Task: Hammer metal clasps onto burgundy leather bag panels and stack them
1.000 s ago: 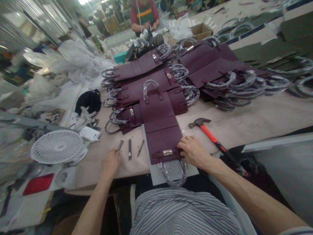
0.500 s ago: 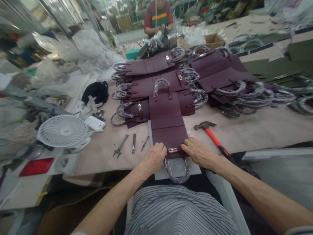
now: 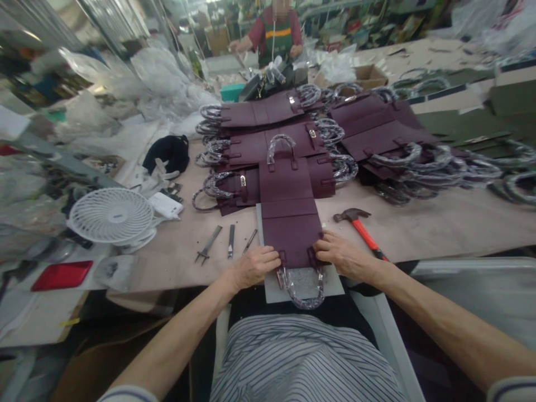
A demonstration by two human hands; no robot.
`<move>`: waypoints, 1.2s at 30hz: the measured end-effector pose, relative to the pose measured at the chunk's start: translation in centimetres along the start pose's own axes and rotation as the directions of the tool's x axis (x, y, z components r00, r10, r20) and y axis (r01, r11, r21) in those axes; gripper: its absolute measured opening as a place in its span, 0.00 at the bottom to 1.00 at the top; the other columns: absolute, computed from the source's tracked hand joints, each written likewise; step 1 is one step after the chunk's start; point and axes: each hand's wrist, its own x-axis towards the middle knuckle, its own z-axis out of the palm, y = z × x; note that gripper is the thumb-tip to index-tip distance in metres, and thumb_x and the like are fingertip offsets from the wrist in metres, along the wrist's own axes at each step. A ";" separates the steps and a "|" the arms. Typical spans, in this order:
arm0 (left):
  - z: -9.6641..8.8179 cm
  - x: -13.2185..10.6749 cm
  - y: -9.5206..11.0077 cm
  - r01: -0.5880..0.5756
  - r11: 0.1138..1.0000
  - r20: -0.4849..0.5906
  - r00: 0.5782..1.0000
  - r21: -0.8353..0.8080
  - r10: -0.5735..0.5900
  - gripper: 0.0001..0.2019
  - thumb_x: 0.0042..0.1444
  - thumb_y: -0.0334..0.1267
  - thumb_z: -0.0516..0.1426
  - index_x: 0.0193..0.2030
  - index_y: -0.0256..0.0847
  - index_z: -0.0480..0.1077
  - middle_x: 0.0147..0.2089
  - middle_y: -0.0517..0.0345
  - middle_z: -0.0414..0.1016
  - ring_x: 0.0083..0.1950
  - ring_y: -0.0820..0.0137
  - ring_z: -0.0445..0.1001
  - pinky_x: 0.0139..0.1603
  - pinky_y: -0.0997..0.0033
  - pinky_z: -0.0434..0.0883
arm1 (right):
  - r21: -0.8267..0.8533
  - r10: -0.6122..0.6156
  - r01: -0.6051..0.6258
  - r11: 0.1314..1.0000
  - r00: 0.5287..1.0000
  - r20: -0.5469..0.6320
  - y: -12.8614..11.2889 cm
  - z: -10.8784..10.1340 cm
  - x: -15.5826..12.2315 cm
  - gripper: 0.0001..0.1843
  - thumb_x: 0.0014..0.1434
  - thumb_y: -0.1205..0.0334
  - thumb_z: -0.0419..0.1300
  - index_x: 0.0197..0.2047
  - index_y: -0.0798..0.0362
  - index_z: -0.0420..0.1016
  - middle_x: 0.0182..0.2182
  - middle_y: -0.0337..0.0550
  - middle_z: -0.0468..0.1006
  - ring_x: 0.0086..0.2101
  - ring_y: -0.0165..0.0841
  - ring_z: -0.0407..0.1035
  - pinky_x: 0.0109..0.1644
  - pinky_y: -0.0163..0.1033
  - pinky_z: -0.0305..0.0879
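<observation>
An unfolded burgundy bag panel [image 3: 288,231] lies lengthwise before me. Handles wrapped in clear plastic are at both its ends. My left hand [image 3: 257,266] has its fingers closed at the panel's near left corner, by the base of the near handle [image 3: 307,304]. On the opposite corner, my right hand [image 3: 341,254] pinches the edge beside that handle's other base. Under the near end is a pale board [image 3: 272,293]. The far handle [image 3: 281,139] rests over other burgundy panels [image 3: 272,139]. What lies beneath my fingertips is hidden.
A claw hammer [image 3: 362,229] lies to the right. Left of the panel are a pronged tool [image 3: 208,245], a flat metal tool [image 3: 231,241] and a thin punch-like rod [image 3: 250,240]. A white fan [image 3: 113,215] stands farther left. Another person [image 3: 276,33] works across the table.
The gold clasp that lay on the panel's near edge no longer shows there, and both near handle bases are now visible. My left hand has shifted slightly left. The person opposite has stretched out an arm.
</observation>
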 end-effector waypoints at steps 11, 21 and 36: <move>0.4 -0.4 3.5 0.254 0.967 -0.148 0.958 0.029 -0.248 0.17 0.67 0.25 0.46 0.56 0.34 0.72 0.56 0.43 0.76 0.58 0.60 0.74 0.58 0.59 0.75 | 0.185 0.186 -0.127 0.975 0.917 -0.353 -1.5 2.3 -0.7 0.18 0.60 0.77 0.48 0.40 0.53 0.77 0.41 0.47 0.77 0.42 0.38 0.68 0.54 0.52 0.64; -2.2 -0.9 -0.9 0.962 0.267 0.014 0.268 -0.059 -0.963 0.07 0.62 0.35 0.58 0.42 0.38 0.77 0.44 0.48 0.80 0.46 0.60 0.78 0.49 0.62 0.73 | 0.311 0.440 -0.311 0.898 0.636 -0.634 -4.5 6.2 1.2 0.03 0.64 0.64 0.58 0.41 0.52 0.72 0.43 0.49 0.76 0.48 0.44 0.69 0.52 0.52 0.65; -4.2 -2.2 -7.6 0.998 -0.006 0.296 -0.026 0.067 -0.955 0.06 0.47 0.34 0.62 0.23 0.38 0.70 0.27 0.44 0.78 0.40 0.52 0.81 0.41 0.63 0.73 | 0.373 0.486 -0.316 0.872 0.643 -0.592 -4.9 5.9 1.2 0.04 0.64 0.70 0.56 0.41 0.53 0.71 0.44 0.49 0.75 0.47 0.40 0.67 0.53 0.49 0.63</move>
